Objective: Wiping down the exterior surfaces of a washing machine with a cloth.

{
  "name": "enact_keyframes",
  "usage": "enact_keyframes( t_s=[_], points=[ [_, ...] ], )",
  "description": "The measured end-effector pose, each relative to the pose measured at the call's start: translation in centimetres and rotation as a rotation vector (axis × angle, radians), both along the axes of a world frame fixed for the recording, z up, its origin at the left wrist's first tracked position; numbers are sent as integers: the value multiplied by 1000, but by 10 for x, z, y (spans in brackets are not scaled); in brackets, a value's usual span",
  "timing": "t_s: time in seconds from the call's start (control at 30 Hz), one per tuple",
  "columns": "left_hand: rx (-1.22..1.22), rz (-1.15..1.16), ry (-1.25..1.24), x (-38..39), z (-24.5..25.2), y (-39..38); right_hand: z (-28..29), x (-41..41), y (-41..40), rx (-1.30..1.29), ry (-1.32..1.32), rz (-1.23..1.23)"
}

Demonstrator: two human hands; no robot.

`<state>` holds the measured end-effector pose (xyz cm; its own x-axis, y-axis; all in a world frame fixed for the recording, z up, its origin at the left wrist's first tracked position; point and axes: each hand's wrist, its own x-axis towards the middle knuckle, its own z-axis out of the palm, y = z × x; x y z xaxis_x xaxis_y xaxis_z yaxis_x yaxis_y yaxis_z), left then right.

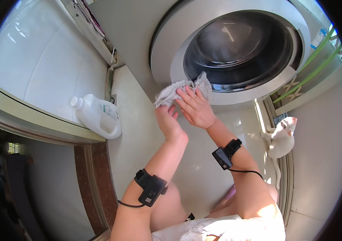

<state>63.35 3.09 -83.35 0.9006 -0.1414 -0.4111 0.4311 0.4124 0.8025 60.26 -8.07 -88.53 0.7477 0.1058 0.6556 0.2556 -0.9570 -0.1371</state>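
A crumpled grey-white cloth [171,92] lies against the lower left rim of the round door [162,57] of a front-loading washing machine. My right hand [196,108] rests on the cloth, its fingers laid over the folds. Below the cloth's left end is my left hand [169,123], holding that end with its fingertips partly hidden. The door's dark glass bowl [234,48] shows reflections, and one corner of the cloth touches its lower left edge.
A white plastic jug [98,116] with a cap and a printed label stands at left by the door sill. To the right, a white cat [281,140] sits beside a metal sliding track [285,180]. Green plant leaves [312,70] hang near the washer. Pale tiles [201,165] cover the floor.
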Motion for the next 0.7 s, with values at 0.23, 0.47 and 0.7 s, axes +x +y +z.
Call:
enact_keyframes(
  t_s=[0.23,0.47,0.7],
  points=[
    [5,24,22,6,-3,15,-7,14,19,84,-125,-68],
    [34,-17,30,2,3,8,10,14,14,27,-70,-78],
    [2,-2,29,0,-1,12,4,16,23,85,-143,-43]
  ],
)
